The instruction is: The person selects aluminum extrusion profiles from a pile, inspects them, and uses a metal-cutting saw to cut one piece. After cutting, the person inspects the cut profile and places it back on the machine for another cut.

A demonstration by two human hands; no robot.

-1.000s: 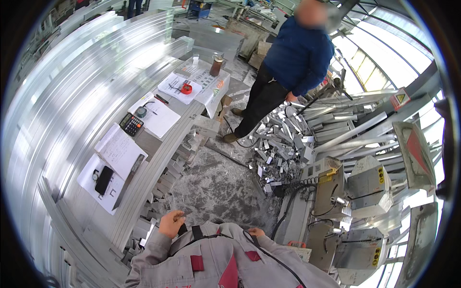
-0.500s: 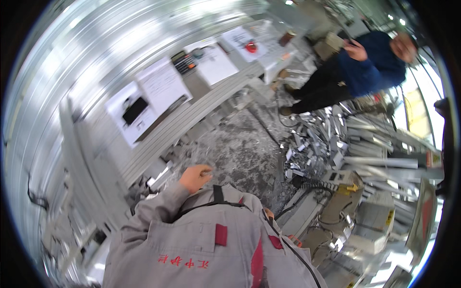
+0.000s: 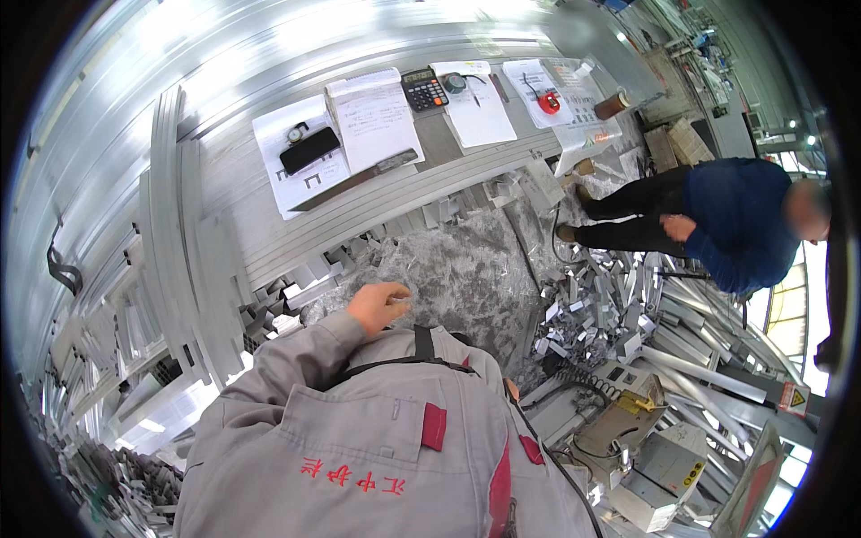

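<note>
1. Hanging above the floor (image 3: 457, 269), our left hand (image 3: 375, 309) is in front of our grey jacket (image 3: 350, 421), on the near side of the table (image 3: 430, 186). Its fingers (image 3: 391, 290) are loosely bent, with a narrow gap beside the thumb.
2. Of our right hand (image 3: 512, 389) only a sliver shows, at the right edge of the jacket; we cannot tell how its fingers stand or whether they hold anything.
3. Nearest to our left hand we see metal offcuts (image 3: 316, 266), lying loose along the table's near edge, below it and a little left of the hand.
4. On the left part of the table we have a drawing sheet (image 3: 269, 143), with a black phone (image 3: 310, 151) and a small round gauge (image 3: 297, 133) on it. Just right lies a notebook (image 3: 372, 117); a dark strip (image 3: 345, 190) crosses the near edges of both.
5. Further right we find a calculator (image 3: 424, 90), then a paper pad (image 3: 484, 124) bearing a pen (image 3: 476, 96).
6. Toward the far right a red tape measure (image 3: 550, 103) rests on printed paper (image 3: 523, 76), near a brown jar (image 3: 612, 106).
7. Facing us from the right is a co-worker (image 3: 740, 220) in blue, beside a heap of metal scraps (image 3: 583, 314).
</note>
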